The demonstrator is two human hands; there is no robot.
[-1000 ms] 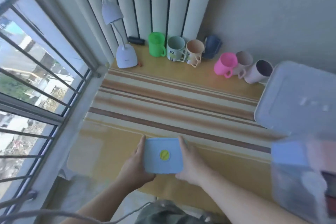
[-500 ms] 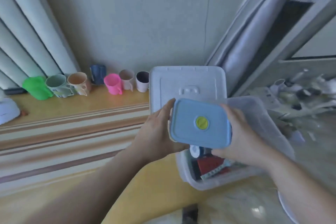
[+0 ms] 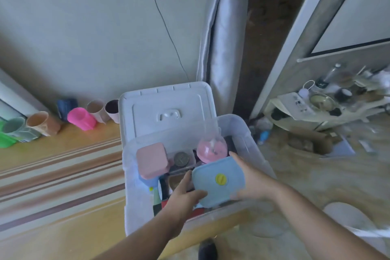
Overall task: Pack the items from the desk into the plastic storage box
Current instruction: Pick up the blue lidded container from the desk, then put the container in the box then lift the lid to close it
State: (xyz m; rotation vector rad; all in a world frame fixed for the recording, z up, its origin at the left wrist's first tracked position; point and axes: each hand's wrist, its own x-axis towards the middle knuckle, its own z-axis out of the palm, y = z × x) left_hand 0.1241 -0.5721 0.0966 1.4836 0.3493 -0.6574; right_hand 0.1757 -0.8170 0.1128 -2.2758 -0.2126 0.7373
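both hands grasp the blue lidded container (image 3: 218, 180) by its sides: left hand (image 3: 185, 193) at its left edge, right hand (image 3: 252, 179) at its right. it sits tilted inside the open clear storage box (image 3: 249, 133) at the desk (image 3: 63, 228) edge, beside a pink container (image 3: 152, 160).

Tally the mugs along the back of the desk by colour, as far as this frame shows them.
Green mug: 1
Pale grey-green mug: 1
Tan mug: 1
Dark blue mug: 1
Pink mug: 1
Beige mug: 1
White mug, dark inside: 1
Total: 7
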